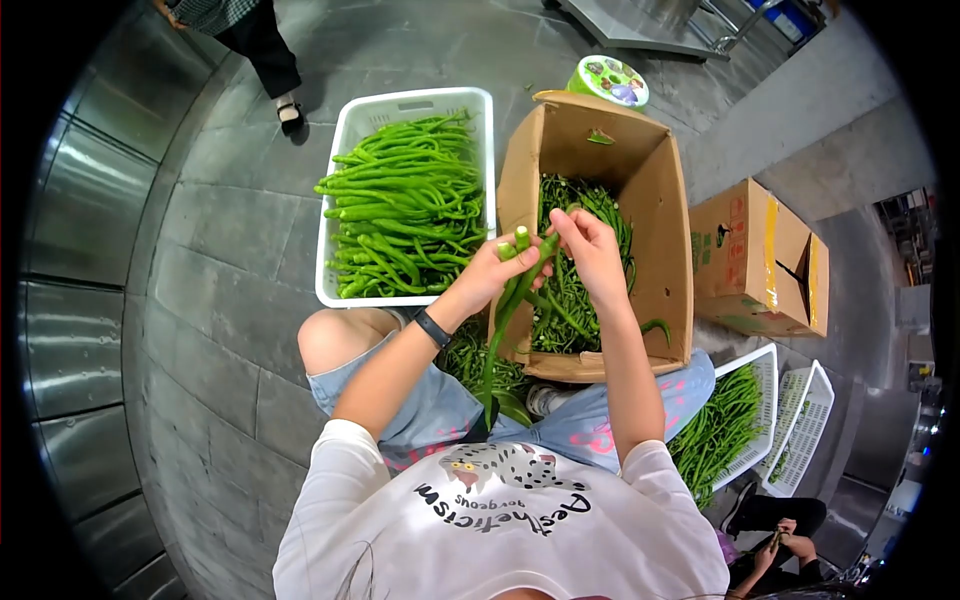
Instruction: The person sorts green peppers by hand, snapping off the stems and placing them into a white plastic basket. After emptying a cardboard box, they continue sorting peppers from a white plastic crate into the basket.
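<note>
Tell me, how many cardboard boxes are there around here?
2: an open cardboard box beneath the right hand, beside the white basket of long green chillies, and a yellow-taped cardboard box farther right. Others may be hidden.

Upper left of centre, bright green peppers (405, 195) fill a white basket (455, 97); the cardboard box (662, 260) beside it is plain brown. Lower centre, a white T-shirt (420, 550) bears a black-spotted grey animal print (505, 466) and black lettering (505, 512). The wristband (432, 328) is black, the floor (220, 330) grey.
</note>
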A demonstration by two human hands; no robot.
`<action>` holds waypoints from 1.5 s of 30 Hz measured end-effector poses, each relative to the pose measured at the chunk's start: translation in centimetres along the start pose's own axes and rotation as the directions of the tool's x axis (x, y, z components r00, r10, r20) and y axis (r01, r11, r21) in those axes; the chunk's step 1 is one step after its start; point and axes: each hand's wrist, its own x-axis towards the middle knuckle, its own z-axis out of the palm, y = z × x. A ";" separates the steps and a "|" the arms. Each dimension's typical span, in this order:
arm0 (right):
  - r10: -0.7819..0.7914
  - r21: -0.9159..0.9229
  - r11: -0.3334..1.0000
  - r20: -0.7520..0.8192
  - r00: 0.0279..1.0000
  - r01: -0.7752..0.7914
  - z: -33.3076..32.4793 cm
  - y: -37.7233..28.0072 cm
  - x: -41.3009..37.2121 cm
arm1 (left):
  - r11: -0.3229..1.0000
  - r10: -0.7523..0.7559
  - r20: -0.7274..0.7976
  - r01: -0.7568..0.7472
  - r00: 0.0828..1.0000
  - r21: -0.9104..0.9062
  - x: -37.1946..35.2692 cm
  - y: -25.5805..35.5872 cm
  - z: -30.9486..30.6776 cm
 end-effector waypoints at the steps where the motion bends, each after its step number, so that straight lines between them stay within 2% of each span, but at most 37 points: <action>1: 0.013 0.045 0.999 0.002 1.000 -0.013 0.3 -0.1 -0.2 | 1.000 -0.003 0.003 0.003 1.000 0.015 -0.1 0.1 0.1; 5: 0.092 0.109 0.990 -0.072 0.993 -0.084 -0.1 3.0 -0.2 | 1.000 -0.016 0.017 0.016 1.000 0.019 -0.5 -0.3 0.3; 9: 0.162 0.333 0.930 0.017 0.987 -0.159 -0.3 3.5 -0.4 | 0.999 -0.025 0.043 0.024 0.999 0.033 -0.9 -0.4 0.2; 10: 0.216 0.458 0.857 0.097 0.972 -0.236 -0.2 2.8 -0.6 | 0.998 -0.010 0.067 0.006 0.998 0.060 -0.9 -0.3 0.3; 13: 0.299 0.476 0.822 0.107 0.948 -0.313 0.0 3.4 -1.0 | 0.995 0.009 0.110 -0.020 0.994 0.098 -1.0 -0.4 0.4; 15: 0.297 0.482 0.826 0.068 0.952 -0.292 0.1 3.6 -1.1 | 0.998 -0.007 0.092 0.001 0.996 0.069 -1.0 -0.6 0.5; 17: 0.291 0.520 0.813 0.029 0.956 -0.263 0.0 3.8 -1.1 | 0.999 0.037 0.049 -0.039 0.998 0.038 -0.7 -0.3 0.5; 19: 0.229 0.571 0.801 -0.014 0.973 -0.180 -1.6 5.1 -0.5 | 0.993 0.074 -0.011 -0.075 0.997 -0.086 -0.5 0.8 0.1; 20: 0.214 0.544 0.828 -0.083 0.973 -0.135 -2.1 4.7 -0.7 | 0.987 0.071 -0.063 -0.080 0.995 -0.141 -0.7 1.8 -0.3; 22: 0.217 0.491 0.870 -0.282 0.935 -0.053 -4.2 6.0 -0.7 | 0.968 0.158 -0.198 -0.192 0.967 -0.165 -0.3 3.1 -1.6; 24: 0.168 0.283 0.957 -0.366 0.916 -0.062 -7.4 8.1 -1.5 | 0.930 0.216 -0.302 -0.290 0.929 -0.226 0.1 4.8 -3.6; 25: 0.189 0.182 0.976 -0.433 0.881 -0.120 -8.7 9.1 -2.0 | 0.901 0.206 -0.350 -0.316 0.914 -0.296 0.1 6.1 -4.5; 26: 0.179 0.023 0.982 -0.418 0.891 -0.186 -11.0 11.3 -2.7 | 0.874 0.226 -0.400 -0.367 0.888 -0.320 0.3 7.2 -5.7; 27: 0.195 -0.022 0.974 -0.431 0.881 -0.226 -12.1 12.5 -3.6 | 0.843 0.243 -0.448 -0.416 0.860 -0.341 0.5 8.4 -7.1; 28: 0.153 -0.146 0.962 -0.419 0.895 -0.233 -13.6 14.6 -4.5 | 0.822 0.219 -0.497 -0.433 0.840 -0.369 0.9 9.4 -8.8; 30: 0.210 -0.317 0.881 -0.402 0.891 -0.350 -15.8 17.1 -6.8 | 0.774 0.171 -0.541 -0.452 0.823 -0.444 1.5 11.0 -12.6; 33: 0.243 -0.366 0.830 -0.442 0.864 -0.420 -15.5 17.8 -9.3 | 0.715 0.095 -0.686 -0.529 0.722 -0.457 2.6 11.6 -18.1; 34: 0.229 -0.439 0.783 -0.456 0.860 -0.441 -16.0 19.0 -9.9 | 0.706 0.095 -0.704 -0.546 0.704 -0.451 3.0 11.3 -20.0; 37: 0.097 -0.542 0.745 -0.487 0.868 -0.387 -15.1 18.0 -9.7 | 0.662 0.048 -0.727 -0.567 0.685 -0.490 3.8 8.8 -26.4; 38: 0.075 -0.585 0.707 -0.496 0.865 -0.397 -14.6 17.6 -9.4 | 0.688 0.058 -0.762 -0.579 0.646 -0.438 4.2 7.6 -28.6; 39: 0.077 -0.590 0.711 -0.476 0.876 -0.383 -14.1 17.7 -9.3 | 0.729 0.073 -0.817 -0.590 0.573 -0.349 4.3 6.6 -29.1; 41: 0.085 -0.607 0.710 -0.429 0.899 -0.357 -13.2 17.8 -9.2 | 0.759 0.058 -0.871 -0.588 0.488 -0.279 4.4 4.4 -31.1; 42: 0.095 -0.627 0.699 -0.396 0.913 -0.345 -12.7 17.4 -9.3 | 0.751 0.052 -0.864 -0.589 0.501 -0.297 4.1 4.2 -30.5; 45: 0.151 -0.633 0.682 -0.370 0.917 -0.368 -12.2 16.8 -9.2 | 0.711 0.158 -0.766 -0.611 0.622 -0.349 4.8 4.9 -28.6</action>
